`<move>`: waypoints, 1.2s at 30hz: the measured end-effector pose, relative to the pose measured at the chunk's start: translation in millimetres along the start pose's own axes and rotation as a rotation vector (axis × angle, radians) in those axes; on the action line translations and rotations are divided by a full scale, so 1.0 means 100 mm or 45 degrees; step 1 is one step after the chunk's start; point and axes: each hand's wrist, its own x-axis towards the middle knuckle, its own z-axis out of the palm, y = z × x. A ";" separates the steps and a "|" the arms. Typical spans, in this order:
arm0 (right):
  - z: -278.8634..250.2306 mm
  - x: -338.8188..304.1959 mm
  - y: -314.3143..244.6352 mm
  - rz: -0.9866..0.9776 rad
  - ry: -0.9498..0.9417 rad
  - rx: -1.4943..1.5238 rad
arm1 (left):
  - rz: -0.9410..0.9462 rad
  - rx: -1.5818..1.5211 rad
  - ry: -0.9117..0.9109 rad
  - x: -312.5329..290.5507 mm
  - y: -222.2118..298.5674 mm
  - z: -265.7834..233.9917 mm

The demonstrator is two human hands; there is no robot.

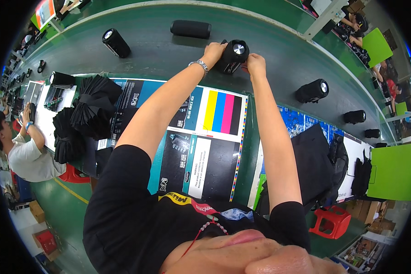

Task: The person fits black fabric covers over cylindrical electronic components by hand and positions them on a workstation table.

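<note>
A black cylindrical speaker [233, 57] with a round silver end stands on the dark grey belt at the far side of the bench. My left hand [213, 55], with a metal watch at the wrist, is closed on its left side. On the opposite side my right hand [255, 65] is closed with its fingertips pressed to the speaker. What the right fingertips pinch there is partly hidden. Another black speaker [190, 28] lies on its side beyond my left hand, and one more [116, 43] is tilted farther left.
Several more speakers sit along the belt, one [312, 91] to the right. Printed sheets [205, 150] cover the bench below my arms. Black fabric bundles [93, 107] lie left, and black cloth [308, 160] lies right. A co-worker [29, 153] sits at left; a red stool [331, 222] stands lower right.
</note>
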 end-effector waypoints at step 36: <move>-0.14 -0.89 -0.17 -0.887 0.488 -0.498 | 0.933 -0.298 0.207 -1.01 1.17 -0.44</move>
